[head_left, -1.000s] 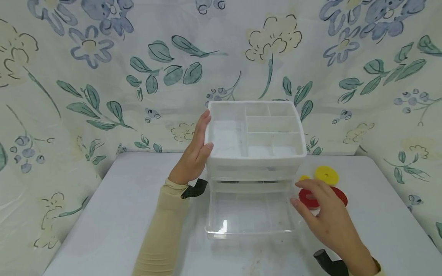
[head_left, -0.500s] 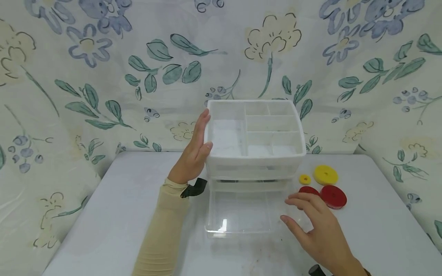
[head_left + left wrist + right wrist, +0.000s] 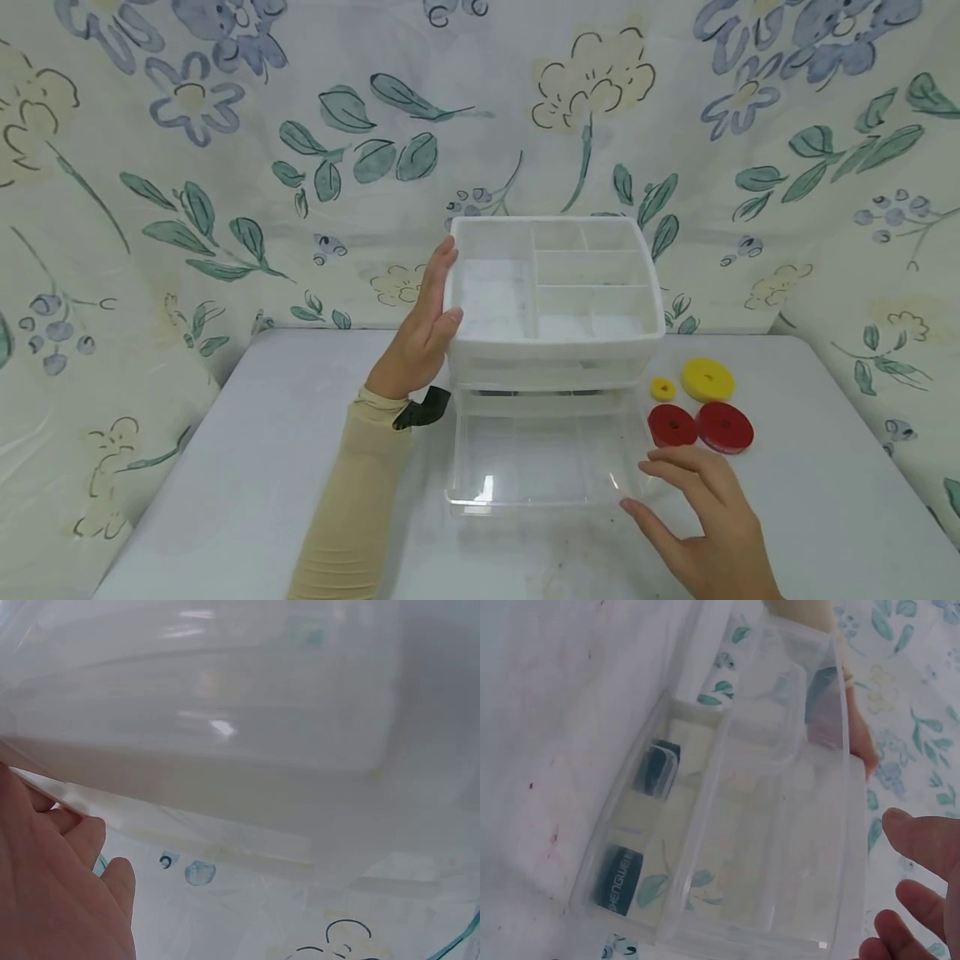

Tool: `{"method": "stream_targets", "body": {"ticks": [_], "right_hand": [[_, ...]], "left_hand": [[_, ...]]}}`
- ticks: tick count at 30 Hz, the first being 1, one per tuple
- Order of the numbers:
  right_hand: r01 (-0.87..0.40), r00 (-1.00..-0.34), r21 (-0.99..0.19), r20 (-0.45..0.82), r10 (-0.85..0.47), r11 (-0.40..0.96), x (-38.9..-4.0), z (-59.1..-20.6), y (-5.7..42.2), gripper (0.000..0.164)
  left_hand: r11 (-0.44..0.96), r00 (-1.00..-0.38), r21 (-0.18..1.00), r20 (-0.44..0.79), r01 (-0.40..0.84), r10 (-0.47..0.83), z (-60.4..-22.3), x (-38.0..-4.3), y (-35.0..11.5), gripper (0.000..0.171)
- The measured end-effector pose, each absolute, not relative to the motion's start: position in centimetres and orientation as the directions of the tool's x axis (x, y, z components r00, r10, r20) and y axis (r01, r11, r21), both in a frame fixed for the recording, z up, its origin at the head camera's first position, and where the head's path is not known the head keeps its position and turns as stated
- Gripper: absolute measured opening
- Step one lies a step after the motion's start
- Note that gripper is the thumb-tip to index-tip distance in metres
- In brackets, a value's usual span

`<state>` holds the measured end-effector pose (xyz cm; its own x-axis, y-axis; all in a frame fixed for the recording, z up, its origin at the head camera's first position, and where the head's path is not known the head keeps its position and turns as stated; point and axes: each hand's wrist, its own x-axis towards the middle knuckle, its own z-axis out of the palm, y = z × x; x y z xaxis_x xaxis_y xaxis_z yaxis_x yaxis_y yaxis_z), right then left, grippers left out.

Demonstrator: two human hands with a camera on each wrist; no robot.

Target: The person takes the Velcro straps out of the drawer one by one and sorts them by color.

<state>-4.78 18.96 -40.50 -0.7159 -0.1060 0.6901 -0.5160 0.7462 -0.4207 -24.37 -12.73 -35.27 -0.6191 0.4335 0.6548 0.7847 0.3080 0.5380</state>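
Observation:
A white desktop drawer organizer [image 3: 555, 367] stands at the middle of the table, with a divided top tray. Its clear lower drawer [image 3: 525, 458] is pulled out toward me. My left hand [image 3: 415, 333] rests along the organizer's left side, fingers straight up the wall and thumb near the front corner; the left wrist view shows that hand [image 3: 64, 877] beside the pale plastic wall. By the drawer's right front corner, my right hand [image 3: 708, 517] holds nothing, thumb and fingers spread. The right wrist view has its fingertips [image 3: 911, 832] apart from the clear plastic.
Right of the organizer lie a small yellow disc [image 3: 662, 389], a larger yellow disc [image 3: 708, 380] and two red discs, one nearer [image 3: 672, 426] and one farther right [image 3: 724, 427]. A dark piece with white lettering [image 3: 621, 879] shows through the plastic. A floral cloth [image 3: 480, 150] hangs behind.
My right hand has drawn back toward me from beside the discs, first leftward, then down and right, uncovering the red discs. The left hand and organizer have stayed in place.

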Motion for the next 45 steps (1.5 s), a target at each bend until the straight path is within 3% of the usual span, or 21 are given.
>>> {"method": "stream_targets", "body": {"ticks": [8,17,22,30,34,37,42,45], "right_hand": [[-0.428,-0.699,-0.443,0.714,0.022,0.788,-4.1,-41.5,19.4,0.070],[-0.370,-0.699,-0.490,0.707,0.110,0.789,-3.3,-42.1,19.3,0.066],[-0.403,-0.699,-0.480,0.711,0.077,0.779,-3.1,-42.8,19.0,0.059],[-0.482,-0.728,-0.421,0.680,-0.084,0.769,-2.9,-43.4,18.3,0.053],[-0.558,-0.683,-0.397,0.719,-0.131,0.729,-3.2,-43.9,18.1,0.047],[-0.614,-0.603,-0.312,0.778,-0.176,0.725,-3.8,-44.2,18.1,0.045],[-0.633,-0.493,-0.160,0.838,-0.235,0.758,-4.3,-44.3,17.9,0.046],[-0.629,-0.462,-0.130,0.855,-0.234,0.767,-4.5,-44.3,17.8,0.046]], "left_hand": [[0.300,-0.613,0.535,0.659,0.790,0.436,-35.4,-24.4,-12.7,0.066],[0.292,-0.586,0.509,0.678,0.810,0.445,-35.2,-24.7,-12.6,0.065],[0.302,-0.600,0.519,0.669,0.799,0.438,-35.2,-24.6,-12.7,0.065],[0.303,-0.603,0.522,0.667,0.798,0.438,-35.0,-24.4,-12.7,0.065],[0.299,-0.600,0.521,0.668,0.799,0.440,-35.1,-24.4,-12.7,0.065],[0.298,-0.602,0.524,0.667,0.798,0.440,-35.1,-24.4,-12.7,0.065],[0.302,-0.609,0.530,0.662,0.793,0.437,-35.2,-24.4,-12.7,0.065],[0.301,-0.613,0.535,0.660,0.790,0.435,-35.2,-24.3,-12.7,0.066]]}}
